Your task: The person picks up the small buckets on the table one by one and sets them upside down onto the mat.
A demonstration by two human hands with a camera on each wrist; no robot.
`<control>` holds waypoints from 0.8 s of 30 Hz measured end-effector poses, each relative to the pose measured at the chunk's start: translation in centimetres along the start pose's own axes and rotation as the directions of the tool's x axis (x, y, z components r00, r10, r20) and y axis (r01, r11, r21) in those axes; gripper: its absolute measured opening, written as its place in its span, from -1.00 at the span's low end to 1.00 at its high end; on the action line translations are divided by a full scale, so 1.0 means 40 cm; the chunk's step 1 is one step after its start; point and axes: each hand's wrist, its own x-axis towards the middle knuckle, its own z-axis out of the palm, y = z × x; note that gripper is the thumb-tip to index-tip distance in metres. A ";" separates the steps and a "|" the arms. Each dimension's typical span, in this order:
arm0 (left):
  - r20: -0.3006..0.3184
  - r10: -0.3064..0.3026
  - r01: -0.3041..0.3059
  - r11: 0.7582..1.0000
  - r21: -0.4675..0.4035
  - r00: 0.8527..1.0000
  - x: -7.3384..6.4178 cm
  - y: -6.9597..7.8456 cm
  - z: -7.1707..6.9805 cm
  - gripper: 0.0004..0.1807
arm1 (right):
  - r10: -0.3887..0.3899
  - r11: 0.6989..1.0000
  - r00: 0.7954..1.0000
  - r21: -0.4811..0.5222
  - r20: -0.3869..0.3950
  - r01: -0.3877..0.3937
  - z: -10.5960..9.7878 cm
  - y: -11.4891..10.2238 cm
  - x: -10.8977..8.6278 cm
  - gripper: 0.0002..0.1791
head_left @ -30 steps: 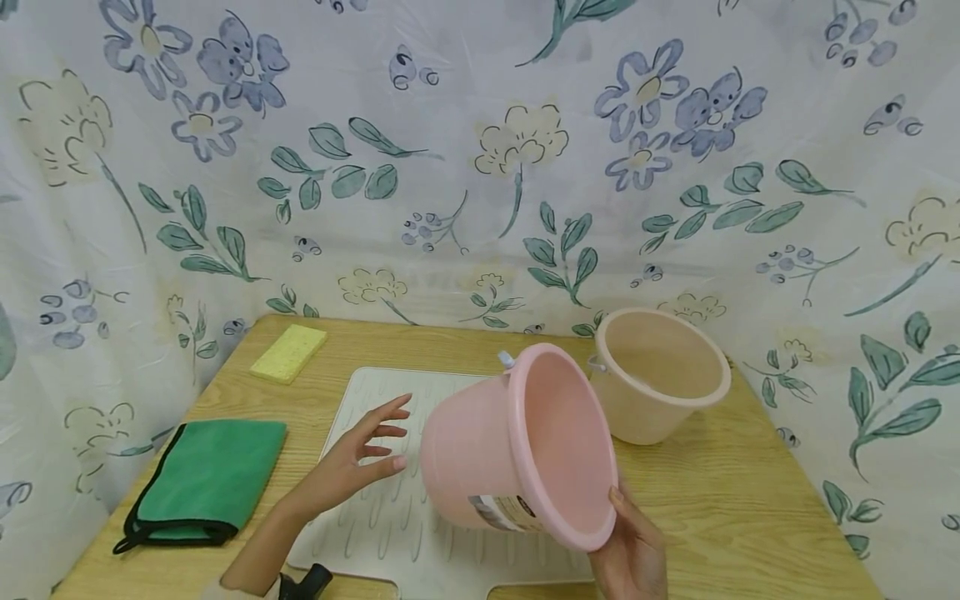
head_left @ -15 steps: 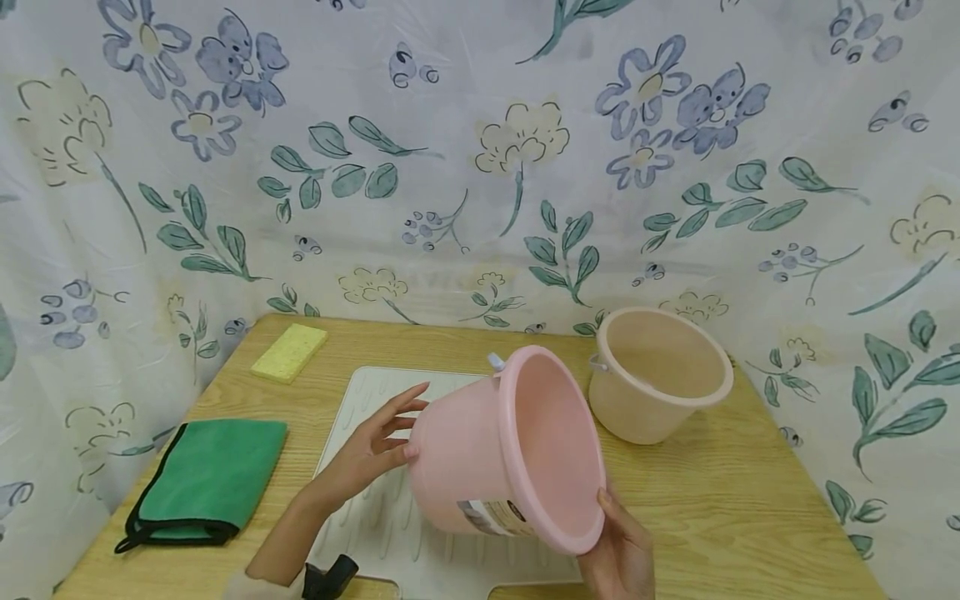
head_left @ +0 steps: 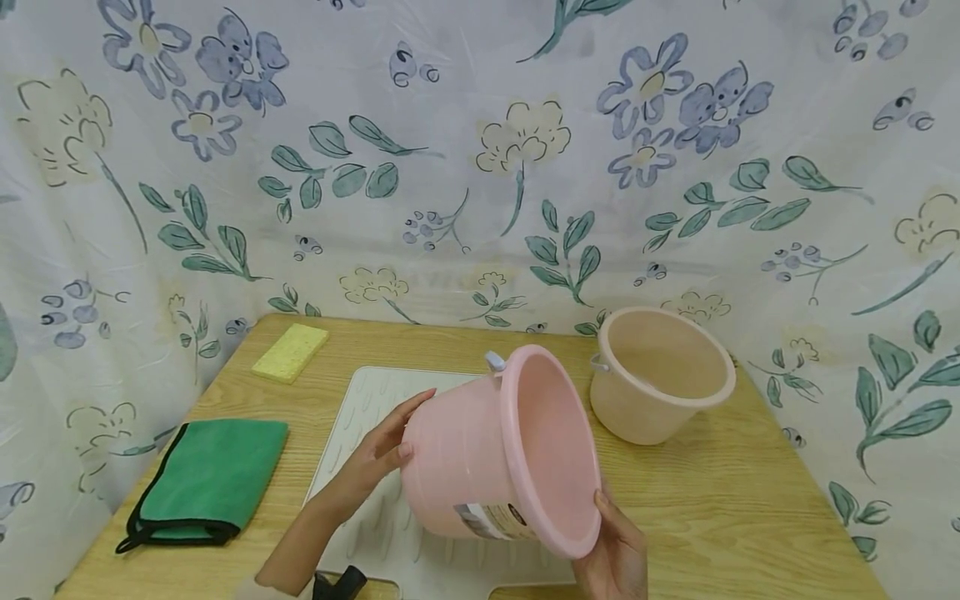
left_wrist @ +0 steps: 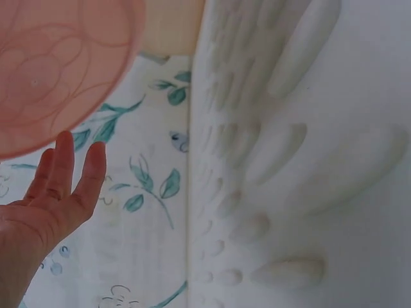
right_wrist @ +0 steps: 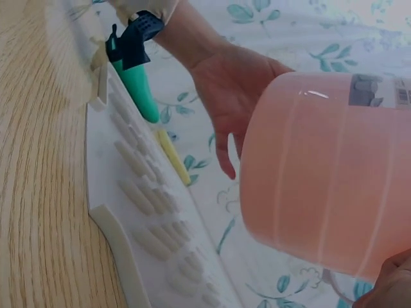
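A pink bucket is held tilted above a white ridged drain board, its mouth facing right. At the lower right my right hand grips the rim, thumb near the edge. My left hand rests against the base at the left, with its fingers rather straight and spread. In the left wrist view the fingertips of that hand lie by the edge of the bucket's round bottom. A label shows on the bucket's near side.
A beige bucket stands at the back right of the wooden table. A folded green cloth lies at the left, with a yellow sponge behind it. A floral curtain hangs around the table.
My left hand has moved right, from apart to touching the bucket's base. The bucket and my right hand have shifted slightly left.
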 end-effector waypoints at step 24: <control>-0.032 0.210 -0.198 0.849 -0.490 0.977 0.014 -0.013 0.101 -0.11 | -0.048 0.997 0.999 0.067 -0.004 0.048 0.013 0.036 0.027 -0.52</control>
